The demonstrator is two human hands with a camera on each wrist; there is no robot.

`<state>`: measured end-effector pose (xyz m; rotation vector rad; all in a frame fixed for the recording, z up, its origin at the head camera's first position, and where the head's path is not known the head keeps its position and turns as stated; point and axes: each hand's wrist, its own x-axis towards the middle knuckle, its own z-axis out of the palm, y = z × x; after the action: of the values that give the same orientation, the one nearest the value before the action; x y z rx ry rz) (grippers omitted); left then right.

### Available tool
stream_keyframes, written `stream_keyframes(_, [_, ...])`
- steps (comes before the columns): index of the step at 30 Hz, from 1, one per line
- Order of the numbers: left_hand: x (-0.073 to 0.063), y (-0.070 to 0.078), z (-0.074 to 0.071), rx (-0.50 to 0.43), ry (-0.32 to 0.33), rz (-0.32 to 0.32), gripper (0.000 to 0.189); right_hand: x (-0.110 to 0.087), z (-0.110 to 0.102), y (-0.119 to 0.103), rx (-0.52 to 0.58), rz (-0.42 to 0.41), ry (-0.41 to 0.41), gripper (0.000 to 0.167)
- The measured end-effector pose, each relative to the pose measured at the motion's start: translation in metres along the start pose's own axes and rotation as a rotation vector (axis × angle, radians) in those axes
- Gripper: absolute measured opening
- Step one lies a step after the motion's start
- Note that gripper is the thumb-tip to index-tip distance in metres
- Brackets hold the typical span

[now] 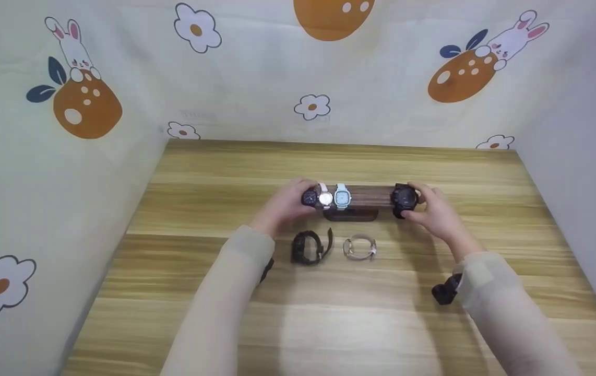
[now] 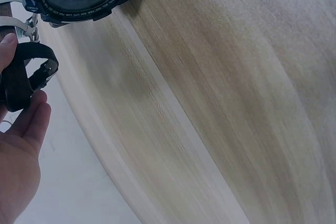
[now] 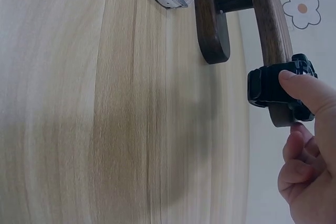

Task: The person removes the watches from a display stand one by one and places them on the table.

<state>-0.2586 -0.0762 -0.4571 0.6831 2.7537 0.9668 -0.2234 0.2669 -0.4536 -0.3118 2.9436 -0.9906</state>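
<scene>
A dark wooden watch stand holds several watches along its raised bar. At its left end my left hand grips a small black watch, thumb and fingers on either side of it. Beside that watch sit a watch with a pale strap and a light blue square watch. Around the bar's right end is a chunky black watch, which my right hand pinches; in the right wrist view the thumb presses on its strap.
In front of the stand, a black digital watch and a pale-strapped watch lie on the wooden table. The stand's oval base rests on the tabletop. Patterned cloth walls enclose the back and sides.
</scene>
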Motion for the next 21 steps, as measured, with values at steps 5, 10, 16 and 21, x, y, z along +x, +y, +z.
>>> stream_keyframes(5, [0.001, -0.001, 0.000, 0.017, -0.002, 0.017, 0.061, 0.001, -0.001, 0.004, 0.008, 0.004, -0.007, 0.070])
stream_keyframes(10, [0.001, -0.001, 0.000, 0.010, -0.005, 0.012, 0.061, 0.001, -0.001, 0.007, 0.046, 0.011, 0.002, 0.071])
stream_keyframes(16, [0.000, -0.001, 0.000, -0.001, -0.002, 0.001, 0.061, -0.002, 0.002, 0.010, 0.092, 0.036, 0.056, 0.072])
stream_keyframes(21, [0.000, -0.001, 0.000, -0.006, 0.002, -0.009, 0.060, -0.005, 0.010, 0.013, 0.142, 0.046, 0.116, 0.071])
